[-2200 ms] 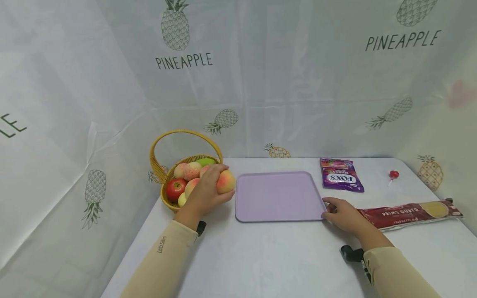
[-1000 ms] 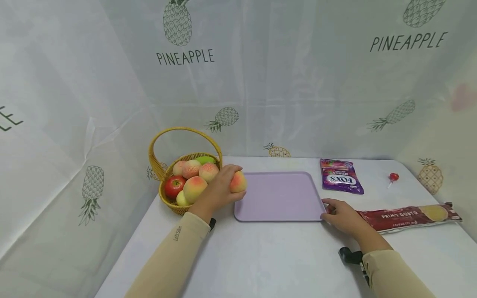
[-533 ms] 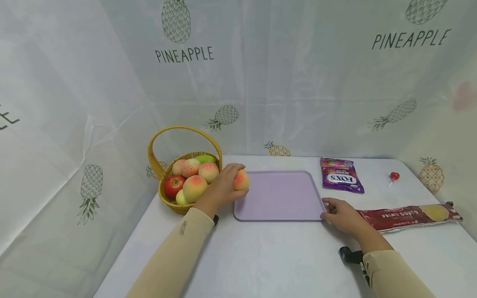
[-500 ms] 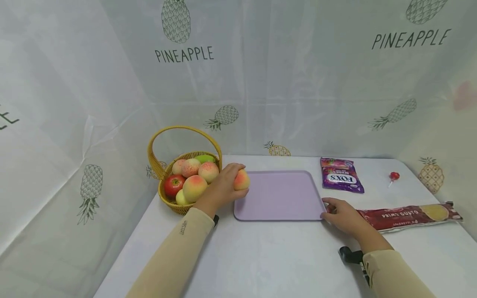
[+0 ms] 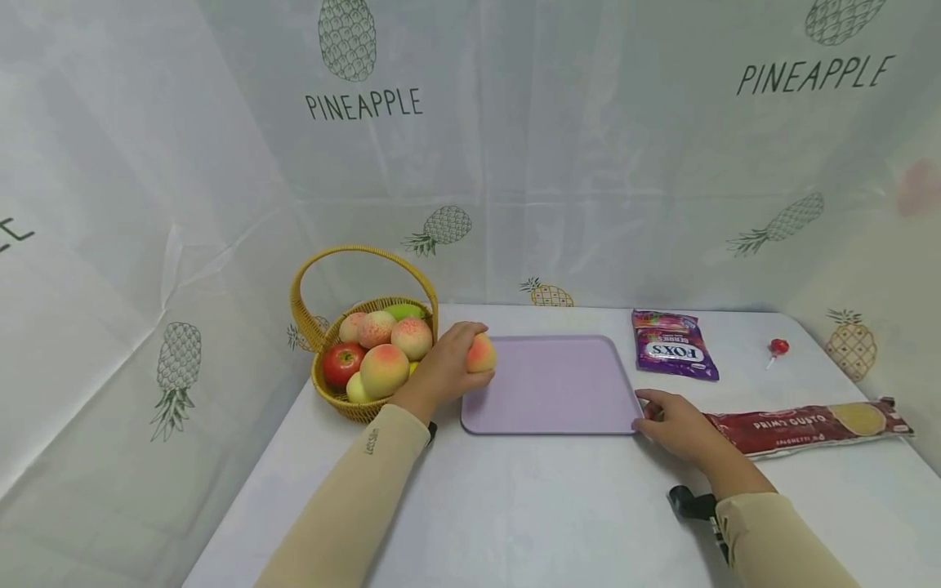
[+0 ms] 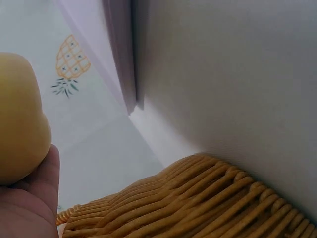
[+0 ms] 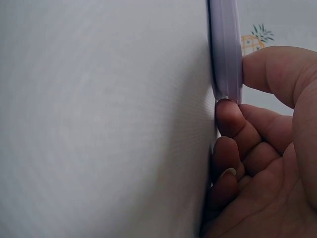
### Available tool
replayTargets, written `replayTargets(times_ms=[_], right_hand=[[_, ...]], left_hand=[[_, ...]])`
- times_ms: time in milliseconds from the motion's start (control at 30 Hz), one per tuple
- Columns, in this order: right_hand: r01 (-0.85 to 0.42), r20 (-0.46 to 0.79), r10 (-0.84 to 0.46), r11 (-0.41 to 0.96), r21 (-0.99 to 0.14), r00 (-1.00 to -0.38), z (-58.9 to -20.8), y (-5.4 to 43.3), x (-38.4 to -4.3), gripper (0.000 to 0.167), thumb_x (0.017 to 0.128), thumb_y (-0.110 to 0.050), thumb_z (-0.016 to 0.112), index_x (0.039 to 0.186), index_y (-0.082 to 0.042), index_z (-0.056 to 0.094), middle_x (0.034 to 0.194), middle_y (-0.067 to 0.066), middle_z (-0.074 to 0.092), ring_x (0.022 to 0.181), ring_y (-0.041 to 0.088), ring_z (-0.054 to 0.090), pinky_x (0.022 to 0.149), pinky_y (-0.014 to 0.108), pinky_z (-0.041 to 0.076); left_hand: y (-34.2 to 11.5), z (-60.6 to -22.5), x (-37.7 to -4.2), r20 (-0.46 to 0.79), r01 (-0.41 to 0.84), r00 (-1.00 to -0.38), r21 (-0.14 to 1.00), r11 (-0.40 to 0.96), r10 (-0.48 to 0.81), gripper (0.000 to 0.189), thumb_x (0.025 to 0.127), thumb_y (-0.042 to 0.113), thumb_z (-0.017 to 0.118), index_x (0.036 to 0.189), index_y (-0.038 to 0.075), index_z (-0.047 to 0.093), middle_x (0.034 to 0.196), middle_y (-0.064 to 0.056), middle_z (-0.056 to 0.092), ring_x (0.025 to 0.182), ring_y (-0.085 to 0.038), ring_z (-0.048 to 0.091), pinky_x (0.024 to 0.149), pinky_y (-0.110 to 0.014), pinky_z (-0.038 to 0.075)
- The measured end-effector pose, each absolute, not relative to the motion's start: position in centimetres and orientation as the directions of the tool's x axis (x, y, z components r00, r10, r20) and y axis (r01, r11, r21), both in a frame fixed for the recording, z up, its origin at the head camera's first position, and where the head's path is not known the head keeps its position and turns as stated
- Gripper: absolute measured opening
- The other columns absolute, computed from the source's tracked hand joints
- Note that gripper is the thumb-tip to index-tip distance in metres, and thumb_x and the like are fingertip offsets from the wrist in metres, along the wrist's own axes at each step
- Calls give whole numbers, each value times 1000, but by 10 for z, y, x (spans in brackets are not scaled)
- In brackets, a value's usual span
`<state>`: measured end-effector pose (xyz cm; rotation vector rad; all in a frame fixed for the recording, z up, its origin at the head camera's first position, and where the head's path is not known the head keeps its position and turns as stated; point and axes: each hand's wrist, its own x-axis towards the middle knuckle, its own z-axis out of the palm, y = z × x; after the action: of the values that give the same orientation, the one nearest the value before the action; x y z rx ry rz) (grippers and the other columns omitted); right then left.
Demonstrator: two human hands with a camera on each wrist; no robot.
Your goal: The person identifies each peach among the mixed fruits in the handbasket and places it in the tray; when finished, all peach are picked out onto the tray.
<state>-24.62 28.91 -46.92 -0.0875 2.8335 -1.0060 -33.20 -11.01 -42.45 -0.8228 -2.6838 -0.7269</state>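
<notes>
My left hand [image 5: 443, 365] grips a peach [image 5: 481, 354] by its sides, above the left edge of a lilac tray [image 5: 555, 388] in the head view. That peach [image 6: 22, 119] looks yellow in the left wrist view, with fingers curled up around its underside. My right hand [image 5: 676, 422] pinches the tray's near right corner. In the right wrist view, the thumb lies on top of the rim while curled fingers [image 7: 231, 117] meet it from below. Left of the left hand stands a wicker basket [image 5: 344, 406] of fruit, including a red apple [image 5: 342, 364] and several peaches.
A purple FOX'S candy bag [image 5: 672, 347] lies right of the tray, with a red lollipop [image 5: 778, 347] farther right. Behind the right hand is a red spaghetti packet [image 5: 801, 427]. The basket's tall arched handle [image 5: 360, 248] rises beside the left arm. A pineapple-printed cloth hangs behind.
My left hand has carried the peach rightward, from beside the basket to over the tray's left edge. The right hand stays at the tray's corner. The head view has shifted slightly.
</notes>
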Motion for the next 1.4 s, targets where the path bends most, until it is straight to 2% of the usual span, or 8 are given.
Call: replayTargets(times_ms=[267, 533, 867, 1133, 1400], right_hand=[[-10, -110, -102, 776, -630, -989, -472, 292, -247, 67, 93, -24, 74, 147, 5, 47, 100, 9, 60, 90, 23, 55, 74, 32, 49], [-2, -112, -97, 766, -642, -989, -474, 288, -246, 66, 93, -22, 73, 147, 5, 48, 99, 8, 60, 89, 23, 55, 72, 32, 48], [1, -103, -84, 769, -639, -991, -473, 287, -246, 65, 93, -21, 73, 147, 5, 48, 98, 8, 60, 89, 22, 54, 71, 32, 47], [3, -104, -81, 777, -630, -991, -469, 286, -244, 64, 92, -20, 73, 146, 5, 49, 98, 8, 60, 89, 23, 55, 72, 33, 47], [8, -109, -78, 775, -632, -991, -467, 283, -244, 65, 92, -20, 73, 147, 6, 48, 99, 8, 60, 90, 23, 55, 73, 33, 48]], left_hand=[[-107, -426, -334, 305, 557, -830, 422, 715, 466, 72, 87, 37, 79, 148, 17, 46, 151, 1, 48, 136, -16, 50, 116, -35, 42], [-101, -432, -339, 287, 551, -834, 409, 727, 471, 73, 88, 39, 78, 149, 20, 44, 153, 2, 45, 140, -15, 46, 118, -34, 40], [-96, -439, -348, 289, 557, -830, 399, 728, 477, 74, 88, 40, 79, 149, 18, 44, 151, 1, 47, 137, -16, 49, 117, -34, 42], [-94, -444, -353, 250, 529, -848, 437, 727, 467, 76, 87, 40, 78, 150, 17, 44, 151, 0, 47, 138, -18, 48, 117, -36, 41], [-95, -446, -360, 271, 550, -835, 385, 741, 479, 74, 86, 39, 79, 148, 18, 45, 149, -1, 49, 135, -21, 50, 116, -37, 42]])
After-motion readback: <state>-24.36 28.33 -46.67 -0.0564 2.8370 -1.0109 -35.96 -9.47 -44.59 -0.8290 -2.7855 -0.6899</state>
